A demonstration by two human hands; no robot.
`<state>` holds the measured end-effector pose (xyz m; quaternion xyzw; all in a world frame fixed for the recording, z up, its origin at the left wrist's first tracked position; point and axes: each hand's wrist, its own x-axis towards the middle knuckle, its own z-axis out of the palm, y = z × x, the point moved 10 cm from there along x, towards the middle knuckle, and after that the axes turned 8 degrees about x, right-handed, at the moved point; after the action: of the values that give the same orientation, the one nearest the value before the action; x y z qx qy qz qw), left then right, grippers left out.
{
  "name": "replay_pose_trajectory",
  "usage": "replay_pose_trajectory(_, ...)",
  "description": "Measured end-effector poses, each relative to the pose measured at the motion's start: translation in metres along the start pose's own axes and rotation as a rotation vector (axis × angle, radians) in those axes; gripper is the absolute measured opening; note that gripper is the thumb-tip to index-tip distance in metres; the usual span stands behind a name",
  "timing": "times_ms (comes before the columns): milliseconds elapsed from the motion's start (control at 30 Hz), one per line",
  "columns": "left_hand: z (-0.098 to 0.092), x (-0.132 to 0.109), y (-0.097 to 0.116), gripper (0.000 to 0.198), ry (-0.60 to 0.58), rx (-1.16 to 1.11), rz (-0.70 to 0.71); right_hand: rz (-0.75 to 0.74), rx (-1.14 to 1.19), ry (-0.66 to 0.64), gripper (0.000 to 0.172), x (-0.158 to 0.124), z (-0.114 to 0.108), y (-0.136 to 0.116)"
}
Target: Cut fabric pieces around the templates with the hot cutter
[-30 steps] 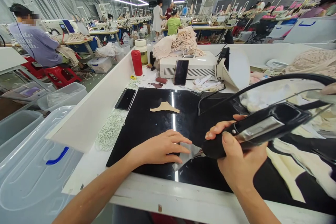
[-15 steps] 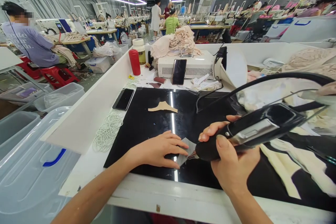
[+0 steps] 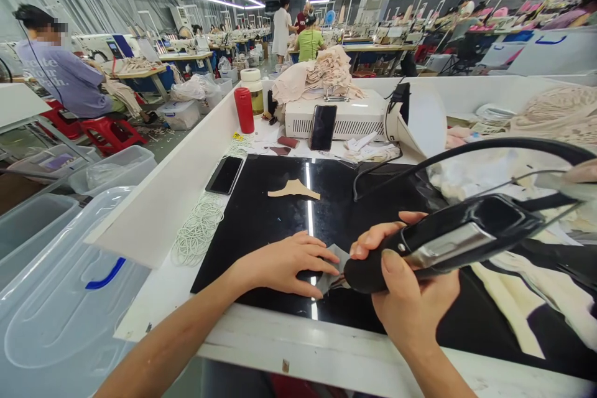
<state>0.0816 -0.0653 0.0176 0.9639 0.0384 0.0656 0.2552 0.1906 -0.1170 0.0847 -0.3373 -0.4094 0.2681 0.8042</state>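
My right hand [image 3: 413, 298] is wrapped round a black corded hand-held tool [image 3: 504, 221] with a silver plate on its side. The metal tip of the tool points left, down onto a small sheer grey fabric piece [image 3: 340, 255] on the black board [image 3: 261, 224]. Flat on the board lies my left hand [image 3: 286, 264], palm down, with its fingers spread and the fingertips on the grey piece's left edge. Those fingers and the tool hide part of the piece. Farther back on the board is a beige shaped cutout [image 3: 293, 188].
Left of the board are a phone [image 3: 224, 175] and a tangle of pale cord [image 3: 198, 233]. Behind it stand a red bottle [image 3: 244, 111], a white vented box [image 3: 349, 121] and a lamp-like white cone [image 3: 424, 121]. Cream fabric strips [image 3: 508, 311] lie right; the tool's cable [image 3: 466, 158] arches above.
The camera view has shifted slightly, moving the scene a little to the right. The tool's tip sits slightly closer to my left fingers. Both hands keep the same pose.
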Motion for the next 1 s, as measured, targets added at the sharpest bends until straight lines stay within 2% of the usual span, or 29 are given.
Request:
replay_pose_trajectory(200,0.001,0.000,0.000,0.040,0.004,0.013,0.020,0.021,-0.009,0.008,0.034,-0.005,0.001,0.003)
replay_pose_trajectory(700,-0.002,-0.004,-0.001,0.037,0.050,-0.016,0.044,0.057,0.013,-0.032,0.037,-0.009,0.008,0.006)
replay_pose_trajectory(767,-0.003,-0.003,0.000,0.033,0.063,-0.011,0.044,0.038,0.010,-0.021,0.036,-0.002,0.003,0.000)
replay_pose_trajectory(867,-0.007,-0.002,0.004,0.023,0.103,0.031,0.041,-0.049,-0.016,0.070,0.035,0.011,-0.014,-0.015)
replay_pose_trajectory(1000,-0.006,0.000,0.010,0.031,0.165,0.097,0.051,-0.102,-0.027,0.179,0.036,0.021,-0.034,-0.023)
